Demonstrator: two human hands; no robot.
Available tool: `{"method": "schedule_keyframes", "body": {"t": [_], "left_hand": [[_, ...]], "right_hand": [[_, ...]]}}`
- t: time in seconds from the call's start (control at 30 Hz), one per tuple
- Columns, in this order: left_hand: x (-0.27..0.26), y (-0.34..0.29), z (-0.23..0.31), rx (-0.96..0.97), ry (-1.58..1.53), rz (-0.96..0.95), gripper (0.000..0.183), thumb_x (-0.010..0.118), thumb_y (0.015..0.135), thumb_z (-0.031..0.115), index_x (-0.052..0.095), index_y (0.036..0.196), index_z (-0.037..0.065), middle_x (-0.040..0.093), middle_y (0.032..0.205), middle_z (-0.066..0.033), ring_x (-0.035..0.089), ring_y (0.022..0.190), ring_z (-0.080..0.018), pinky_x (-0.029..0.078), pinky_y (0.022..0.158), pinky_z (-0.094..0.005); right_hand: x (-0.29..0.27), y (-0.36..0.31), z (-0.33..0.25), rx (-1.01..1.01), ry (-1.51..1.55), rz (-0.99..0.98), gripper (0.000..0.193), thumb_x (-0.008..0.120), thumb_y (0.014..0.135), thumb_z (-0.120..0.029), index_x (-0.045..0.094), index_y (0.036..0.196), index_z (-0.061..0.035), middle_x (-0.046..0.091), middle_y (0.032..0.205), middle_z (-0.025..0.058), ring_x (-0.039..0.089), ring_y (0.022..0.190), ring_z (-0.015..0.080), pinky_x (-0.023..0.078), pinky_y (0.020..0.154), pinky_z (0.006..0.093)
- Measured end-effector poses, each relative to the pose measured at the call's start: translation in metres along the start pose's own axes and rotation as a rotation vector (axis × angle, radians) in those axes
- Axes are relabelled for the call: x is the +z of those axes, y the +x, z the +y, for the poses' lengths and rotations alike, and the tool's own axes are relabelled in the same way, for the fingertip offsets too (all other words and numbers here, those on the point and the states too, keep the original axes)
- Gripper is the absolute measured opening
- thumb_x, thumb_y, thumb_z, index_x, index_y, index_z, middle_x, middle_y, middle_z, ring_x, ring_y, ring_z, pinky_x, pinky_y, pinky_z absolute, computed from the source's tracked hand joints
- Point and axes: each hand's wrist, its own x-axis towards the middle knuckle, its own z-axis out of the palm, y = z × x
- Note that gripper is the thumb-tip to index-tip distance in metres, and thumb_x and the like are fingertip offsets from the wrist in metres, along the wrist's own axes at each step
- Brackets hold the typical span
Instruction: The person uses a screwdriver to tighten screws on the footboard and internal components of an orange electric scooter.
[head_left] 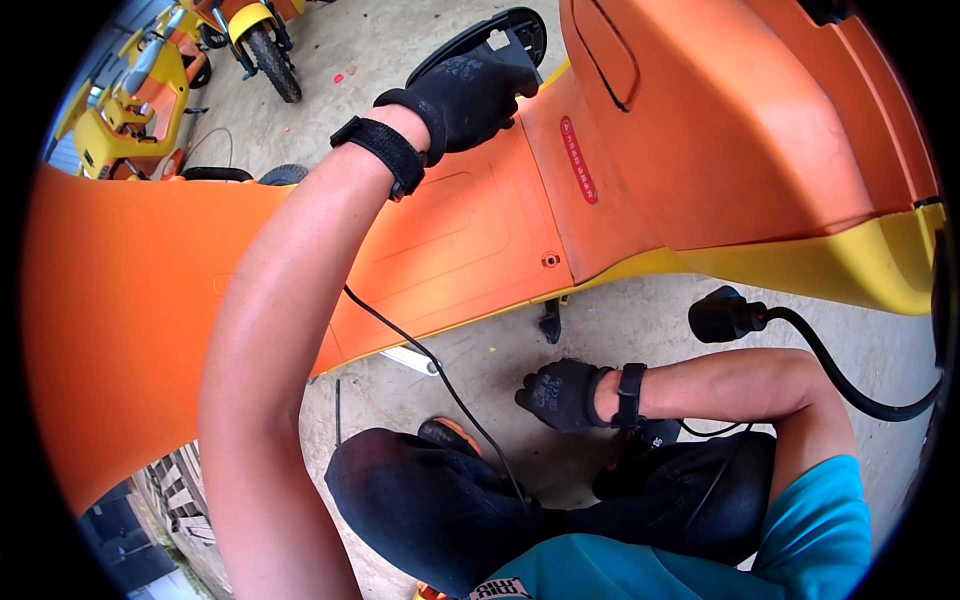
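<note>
My left hand, in a black glove with a black strap at the wrist, reaches to the far side of an orange scooter's footboard. Its fingers curl closed at the board's far edge, over a black oval part; what lies inside them is hidden. My right hand, gloved and strapped the same way, is closed in a fist low over the floor, on the scooter's near side. Whatever it holds, if anything, does not show. Above the fist, a black stand-like part hangs beneath the yellow lower edge.
A black mirror on a curved stem juts out at the right. The orange front panel rises at the upper right. A thin black cable crosses to my lap. Other yellow and orange scooters stand back left. Wooden slats lie lower left.
</note>
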Motion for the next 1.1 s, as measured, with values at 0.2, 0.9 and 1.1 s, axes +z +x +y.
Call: {"method": "schedule_keyframes", "body": {"t": [0.2,0.9,1.1], "left_hand": [[-0.023,0.009,0.037,-0.439,0.377,-0.219,0.027,0.059,0.095,0.032,0.073,0.109,0.013,0.075,0.099,-0.0114,0.071,0.093,-0.0271,0.055,0.082,-0.0407],[-0.013,0.006,0.024,-0.367,0.098,-0.056,0.019,0.060,0.094,0.022,0.069,0.108,0.011,0.071,0.089,-0.0133,0.069,0.086,-0.0298,0.053,0.077,-0.0402],[-0.014,0.006,0.031,-0.479,0.094,-0.013,0.027,0.063,0.093,0.028,0.069,0.116,0.015,0.071,0.097,-0.0144,0.068,0.088,-0.0331,0.053,0.079,-0.0419]], "right_hand": [[0.000,-0.003,0.003,0.007,-0.003,0.002,0.016,0.057,0.081,-0.014,0.065,0.092,-0.0046,0.065,0.086,0.0166,0.068,0.080,0.0356,0.055,0.067,0.0469],[0.001,-0.005,0.006,0.007,-0.013,0.004,0.016,0.056,0.082,-0.014,0.065,0.092,-0.0052,0.066,0.087,0.0167,0.067,0.079,0.0355,0.054,0.065,0.0471],[-0.001,-0.005,0.006,0.010,-0.007,0.010,0.016,0.056,0.082,-0.014,0.065,0.092,-0.0051,0.066,0.086,0.0169,0.067,0.079,0.0355,0.054,0.066,0.0468]]}}
